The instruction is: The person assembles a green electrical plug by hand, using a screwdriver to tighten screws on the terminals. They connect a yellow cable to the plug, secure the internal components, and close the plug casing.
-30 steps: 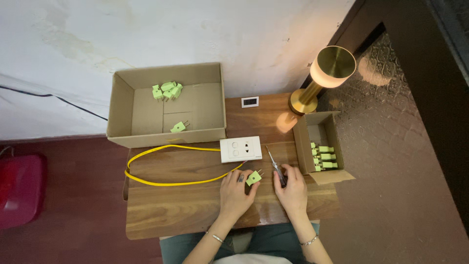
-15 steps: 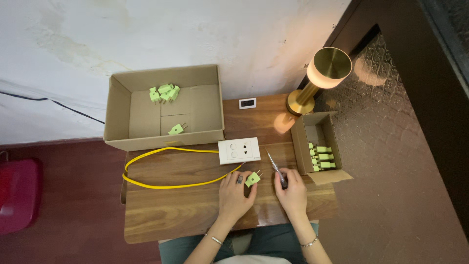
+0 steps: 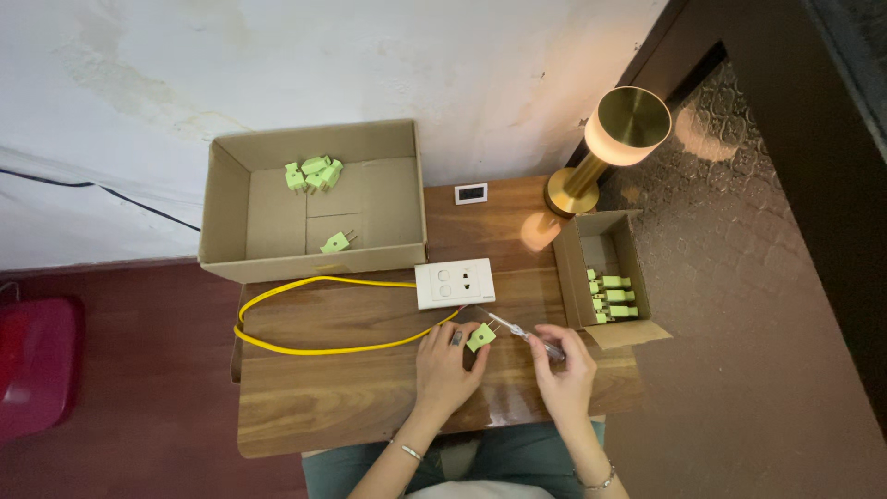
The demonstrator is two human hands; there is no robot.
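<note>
My left hand (image 3: 445, 364) rests on the wooden table (image 3: 314, 397) and pinches a small light-green plug (image 3: 479, 337) between its fingertips. My right hand (image 3: 564, 365) grips a thin screwdriver (image 3: 519, 333), whose metal tip points up-left, close to the plug. A white socket plate (image 3: 454, 283) lies just beyond the hands, with a yellow cable (image 3: 314, 349) looping from it to the left.
A large open cardboard box (image 3: 231, 217) with several green plugs (image 3: 314, 174) sits at the back left. A small open box (image 3: 575, 268) on the right holds several green plugs (image 3: 612, 298). A lit brass lamp (image 3: 610, 148) stands behind it. A red object (image 3: 32, 370) lies on the floor.
The view has shifted slightly. Both hands stay in the same place with the plug and the screwdriver.
</note>
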